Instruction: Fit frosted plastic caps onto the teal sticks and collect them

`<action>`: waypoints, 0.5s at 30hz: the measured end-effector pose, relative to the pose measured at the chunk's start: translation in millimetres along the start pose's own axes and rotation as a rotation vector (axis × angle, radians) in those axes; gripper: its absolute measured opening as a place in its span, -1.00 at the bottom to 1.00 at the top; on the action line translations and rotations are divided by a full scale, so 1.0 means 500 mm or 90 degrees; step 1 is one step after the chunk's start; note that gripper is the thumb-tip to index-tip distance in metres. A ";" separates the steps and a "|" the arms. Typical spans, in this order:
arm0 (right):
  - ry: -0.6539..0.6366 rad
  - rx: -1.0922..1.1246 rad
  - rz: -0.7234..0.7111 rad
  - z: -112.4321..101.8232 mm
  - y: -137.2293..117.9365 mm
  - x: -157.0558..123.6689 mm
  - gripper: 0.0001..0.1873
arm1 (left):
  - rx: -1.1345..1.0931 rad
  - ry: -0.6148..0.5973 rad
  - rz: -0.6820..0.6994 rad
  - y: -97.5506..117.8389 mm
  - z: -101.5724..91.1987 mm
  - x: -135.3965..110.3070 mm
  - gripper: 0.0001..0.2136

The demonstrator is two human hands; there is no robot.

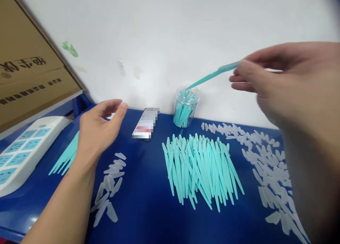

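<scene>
My right hand pinches a teal eyebrow razor at its blade end. The handle slants down, its far tip at the mouth of a clear round jar that holds several more teal razors. My left hand hovers over the left of the table, fingers loosely curled, with nothing visible in it. Between my arms a wide pile of teal razors lies on the table. Clear blade caps are spread beneath my right arm, and a smaller group of clear caps lies beside my left forearm.
The blue table meets a white wall at the back. A phone lies near the wall. At left are a white power strip, more teal razors partly behind my left arm, and a cardboard box.
</scene>
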State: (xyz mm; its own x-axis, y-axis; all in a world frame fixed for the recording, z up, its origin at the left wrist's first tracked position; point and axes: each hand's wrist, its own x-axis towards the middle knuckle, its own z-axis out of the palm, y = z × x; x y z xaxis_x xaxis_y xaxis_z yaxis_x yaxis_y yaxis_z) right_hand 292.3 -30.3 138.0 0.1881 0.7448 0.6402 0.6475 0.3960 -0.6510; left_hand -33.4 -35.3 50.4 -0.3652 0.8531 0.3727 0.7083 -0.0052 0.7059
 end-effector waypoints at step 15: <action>-0.337 -0.447 -0.141 0.131 -0.050 0.037 -0.75 | 0.206 -0.138 -0.058 -0.165 -0.144 0.085 -0.71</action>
State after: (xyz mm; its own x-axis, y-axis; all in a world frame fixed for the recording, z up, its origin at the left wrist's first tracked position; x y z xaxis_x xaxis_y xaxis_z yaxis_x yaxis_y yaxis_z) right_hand 231.4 8.6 139.3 -0.2467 0.9087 0.3368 0.9623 0.2707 -0.0255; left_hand -150.9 -36.1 51.4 -0.3232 0.9332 0.1574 0.8455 0.2100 0.4909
